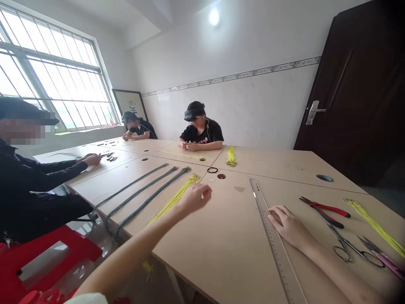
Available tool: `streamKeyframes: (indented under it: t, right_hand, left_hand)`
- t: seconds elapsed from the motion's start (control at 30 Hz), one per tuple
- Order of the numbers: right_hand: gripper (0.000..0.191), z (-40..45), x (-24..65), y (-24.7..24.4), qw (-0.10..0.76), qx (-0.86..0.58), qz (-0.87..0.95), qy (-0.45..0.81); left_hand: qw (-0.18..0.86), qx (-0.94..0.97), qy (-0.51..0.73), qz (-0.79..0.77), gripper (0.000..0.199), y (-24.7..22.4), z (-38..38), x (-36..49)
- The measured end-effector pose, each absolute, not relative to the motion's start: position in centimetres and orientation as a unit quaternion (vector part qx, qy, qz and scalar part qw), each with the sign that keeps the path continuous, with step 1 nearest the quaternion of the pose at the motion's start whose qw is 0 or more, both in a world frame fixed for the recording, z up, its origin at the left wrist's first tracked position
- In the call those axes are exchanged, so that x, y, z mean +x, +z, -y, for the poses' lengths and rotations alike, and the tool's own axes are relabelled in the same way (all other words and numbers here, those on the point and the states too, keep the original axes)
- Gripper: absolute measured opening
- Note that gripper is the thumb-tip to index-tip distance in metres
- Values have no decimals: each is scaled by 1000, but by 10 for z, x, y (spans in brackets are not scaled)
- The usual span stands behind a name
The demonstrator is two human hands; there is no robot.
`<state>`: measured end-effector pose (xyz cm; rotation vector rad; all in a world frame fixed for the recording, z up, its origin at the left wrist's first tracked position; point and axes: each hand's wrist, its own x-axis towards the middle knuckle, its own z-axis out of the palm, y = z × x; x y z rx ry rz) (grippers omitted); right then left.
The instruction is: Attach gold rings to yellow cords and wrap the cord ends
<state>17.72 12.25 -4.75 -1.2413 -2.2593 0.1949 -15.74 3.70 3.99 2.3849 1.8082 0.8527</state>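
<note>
Left hand (196, 198) raised, loosely curled; right hand (287, 226) lying palm-down.

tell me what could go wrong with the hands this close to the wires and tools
The left hand is just above the yellow wire bundle, so it could snag the wires and drag them into the grey wire bundles alongside. The right hand is beside the steel ruler and could nudge it out of line. Reaching across could also mean catching the points of the scissors lying nearby.
</note>
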Motion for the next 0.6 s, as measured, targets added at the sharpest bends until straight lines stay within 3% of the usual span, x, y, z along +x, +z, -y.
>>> streamKeyframes:
  t: [0.23,0.6]
  right_hand:
    - [21,-122,175,-45,272,-453,846,73]
    - [19,-121,173,-44,270,-458,844,67]
  left_hand:
    - [-15,680,142,-719,27,49,-149,-221]
    - [-15,646,48,-762,28,14,-209,-247]
